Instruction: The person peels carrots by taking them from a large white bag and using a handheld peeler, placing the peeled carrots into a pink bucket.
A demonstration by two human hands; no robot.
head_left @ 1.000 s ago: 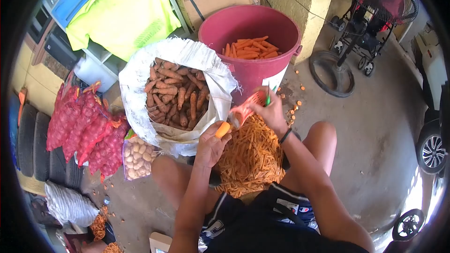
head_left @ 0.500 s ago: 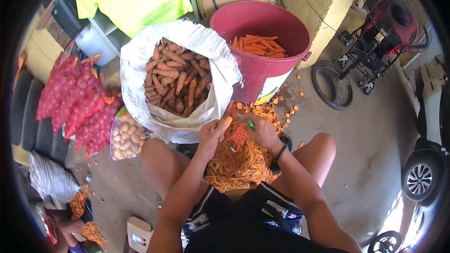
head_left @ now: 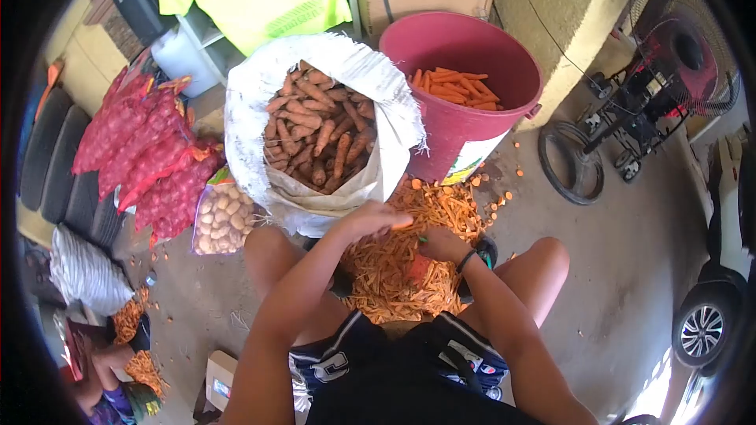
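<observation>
My left hand is closed around a carrot, and only its orange end shows past my fingers. To the right and slightly lower, my right hand grips a peeler by its green handle. The peeler's orange-red head is blurred and points down. Under both hands lies a heap of carrot peelings between my legs. In front stands a white sack full of unpeeled carrots. Beside it, a dark red bucket contains peeled carrots.
Red mesh bags of onions and a bag of potatoes sit left of the sack. Cut carrot ends lie on the floor by the bucket. A fan stands at right. Another person's leg shows at lower left.
My left hand has moved a little right with the carrot. My right hand has shifted right and down, and the peeler's head has swung downward. The whole view has shifted slightly.
</observation>
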